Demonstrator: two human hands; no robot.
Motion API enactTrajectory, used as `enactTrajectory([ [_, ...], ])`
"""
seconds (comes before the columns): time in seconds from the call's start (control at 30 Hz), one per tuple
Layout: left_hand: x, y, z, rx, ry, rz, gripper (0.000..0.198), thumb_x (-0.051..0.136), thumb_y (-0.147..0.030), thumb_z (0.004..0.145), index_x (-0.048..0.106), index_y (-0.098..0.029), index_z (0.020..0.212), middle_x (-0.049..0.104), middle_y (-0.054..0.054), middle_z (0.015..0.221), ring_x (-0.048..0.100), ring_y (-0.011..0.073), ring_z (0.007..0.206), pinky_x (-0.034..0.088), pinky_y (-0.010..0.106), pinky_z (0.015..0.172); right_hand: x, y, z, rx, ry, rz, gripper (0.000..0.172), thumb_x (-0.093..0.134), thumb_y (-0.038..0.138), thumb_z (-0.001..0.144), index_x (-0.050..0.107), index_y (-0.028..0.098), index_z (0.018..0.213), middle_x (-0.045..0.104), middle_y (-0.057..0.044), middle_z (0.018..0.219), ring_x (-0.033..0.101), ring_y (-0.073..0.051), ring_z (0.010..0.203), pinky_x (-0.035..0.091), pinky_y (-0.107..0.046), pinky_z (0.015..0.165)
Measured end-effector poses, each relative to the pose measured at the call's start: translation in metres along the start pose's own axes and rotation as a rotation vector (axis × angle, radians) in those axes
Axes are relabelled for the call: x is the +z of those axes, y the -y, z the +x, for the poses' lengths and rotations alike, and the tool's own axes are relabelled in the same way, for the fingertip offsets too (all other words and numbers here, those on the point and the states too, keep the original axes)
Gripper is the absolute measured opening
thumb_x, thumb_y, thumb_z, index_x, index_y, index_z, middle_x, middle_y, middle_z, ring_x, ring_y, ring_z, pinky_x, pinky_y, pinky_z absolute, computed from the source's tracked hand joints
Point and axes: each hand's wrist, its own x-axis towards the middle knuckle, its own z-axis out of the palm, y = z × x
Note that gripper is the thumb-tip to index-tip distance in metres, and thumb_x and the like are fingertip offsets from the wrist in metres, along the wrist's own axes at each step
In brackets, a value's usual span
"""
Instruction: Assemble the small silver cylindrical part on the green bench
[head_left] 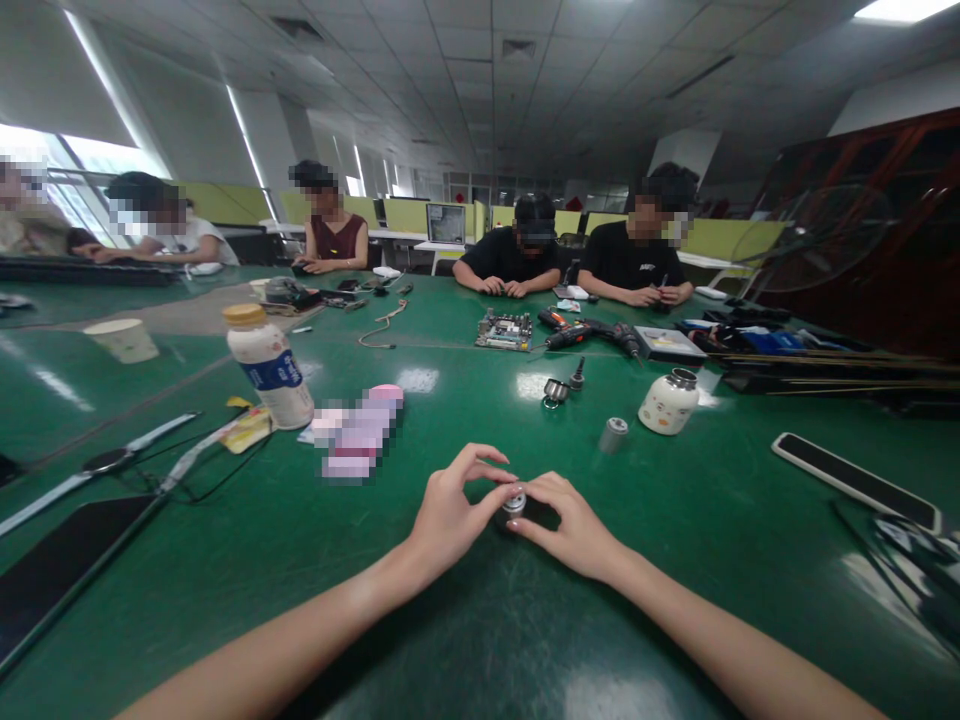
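Note:
A small round silvery metal part [514, 503] is between my two hands, low over the green table. My right hand [562, 522] pinches it from the right with thumb and index finger. From the left, my left hand [455, 510] has its thumb at the part's upper edge, the index finger arching above. The part's underside is partly hidden. Beyond my hands a short silver cylinder [613, 435] stands upright. To its right is a white jar [670, 403] with a face pattern and an uncovered metal mouth. A metal cap with a ring [555, 391] lies near a dark spout-like piece [577, 374].
On the left are a milk bottle [271, 368], a paper cup [122, 341], a watch [105, 458] and a pink-purple pouch [364, 430]. Farther back lie a circuit board [505, 330] and power drills [589, 333]. A phone [855, 480] rests at right. Several people sit across the table.

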Motion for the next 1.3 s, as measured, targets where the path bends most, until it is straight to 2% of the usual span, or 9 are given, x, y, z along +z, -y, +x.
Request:
enactTrajectory([
  [0.27, -0.001, 0.001, 0.000, 0.044, 0.095, 0.036, 0.017, 0.067, -0.028, 0.083, 0.061, -0.023, 0.097, 0.074, 0.002, 0.095, 0.071, 0.0179, 0.088, 0.053, 0.032, 0.086, 0.001, -0.001, 0.000, -0.005, -0.005, 0.013, 0.031, 0.063, 0.046, 0.088, 0.066, 0.025, 0.110, 0.069, -0.006, 0.100, 0.059, -0.023, 0.096, 0.046, -0.038, 0.087],
  [0.43, -0.002, 0.001, -0.001, 0.052, 0.146, 0.076, 0.024, 0.063, -0.023, 0.084, 0.058, -0.024, 0.108, 0.073, 0.005, 0.105, 0.068, 0.0210, 0.101, 0.050, 0.036, 0.092, 0.001, -0.001, 0.000, -0.007, -0.008, -0.004, 0.028, 0.063, 0.044, 0.088, 0.067, 0.024, 0.107, 0.069, -0.007, 0.099, 0.059, -0.023, 0.095, 0.046, -0.038, 0.085],
  [0.53, -0.002, 0.004, -0.001, 0.082, 0.113, 0.124, 0.030, 0.064, -0.024, 0.083, 0.057, -0.023, 0.112, 0.072, 0.006, 0.107, 0.064, 0.0230, 0.105, 0.046, 0.040, 0.094, 0.001, -0.001, 0.001, -0.021, -0.004, -0.008, 0.030, 0.064, 0.042, 0.088, 0.066, 0.027, 0.114, 0.069, -0.006, 0.105, 0.059, -0.023, 0.097, 0.046, -0.038, 0.086],
  [0.63, -0.002, 0.007, -0.001, 0.088, 0.073, 0.192, 0.032, 0.068, -0.031, 0.081, 0.057, -0.025, 0.110, 0.074, 0.003, 0.096, 0.063, 0.0241, 0.102, 0.043, 0.042, 0.093, 0.001, -0.001, 0.000, -0.018, -0.001, -0.005, 0.032, 0.064, 0.043, 0.088, 0.065, 0.027, 0.115, 0.070, -0.005, 0.105, 0.060, -0.022, 0.097, 0.046, -0.038, 0.087],
  [0.77, -0.002, 0.007, -0.001, 0.095, 0.068, 0.192, 0.024, 0.068, -0.031, 0.083, 0.059, -0.026, 0.106, 0.076, -0.001, 0.092, 0.063, 0.0218, 0.099, 0.041, 0.039, 0.092, 0.001, -0.001, 0.000, -0.004, 0.002, 0.016, 0.033, 0.064, 0.044, 0.087, 0.065, 0.027, 0.115, 0.070, -0.005, 0.105, 0.059, -0.023, 0.097, 0.045, -0.039, 0.088],
  [0.87, -0.003, 0.007, 0.001, 0.104, 0.013, 0.191, 0.022, 0.066, -0.029, 0.085, 0.058, -0.026, 0.105, 0.076, -0.001, 0.094, 0.063, 0.0214, 0.101, 0.039, 0.038, 0.092, 0.001, -0.001, -0.001, 0.010, -0.003, 0.017, 0.032, 0.064, 0.045, 0.087, 0.066, 0.026, 0.113, 0.070, -0.005, 0.103, 0.059, -0.023, 0.097, 0.045, -0.039, 0.087],
  [0.97, -0.005, 0.015, 0.004, 0.051, -0.050, 0.245, 0.020, 0.066, -0.028, 0.084, 0.059, -0.025, 0.102, 0.076, 0.000, 0.095, 0.063, 0.0227, 0.103, 0.039, 0.041, 0.092, 0.001, 0.000, 0.000, 0.016, -0.001, 0.007, 0.034, 0.064, 0.046, 0.086, 0.065, 0.026, 0.114, 0.070, -0.005, 0.104, 0.059, -0.023, 0.096, 0.045, -0.039, 0.087],
  [1.17, -0.006, 0.041, 0.008, -0.083, 0.098, 0.337, 0.016, 0.068, -0.020, 0.081, 0.063, -0.026, 0.095, 0.077, 0.000, 0.093, 0.062, 0.0253, 0.104, 0.041, 0.045, 0.092, 0.000, 0.000, 0.000, 0.024, 0.009, 0.011, 0.036, 0.064, 0.046, 0.087, 0.065, 0.026, 0.117, 0.069, -0.006, 0.104, 0.059, -0.023, 0.097, 0.045, -0.039, 0.088],
  [1.3, -0.005, 0.042, 0.008, -0.082, 0.070, 0.289, 0.017, 0.069, -0.021, 0.080, 0.063, -0.025, 0.095, 0.077, 0.000, 0.091, 0.064, 0.0254, 0.104, 0.043, 0.045, 0.092, -0.001, 0.000, 0.000, 0.021, 0.010, 0.018, 0.036, 0.064, 0.045, 0.087, 0.065, 0.026, 0.117, 0.069, -0.006, 0.105, 0.058, -0.023, 0.097, 0.044, -0.039, 0.089],
])
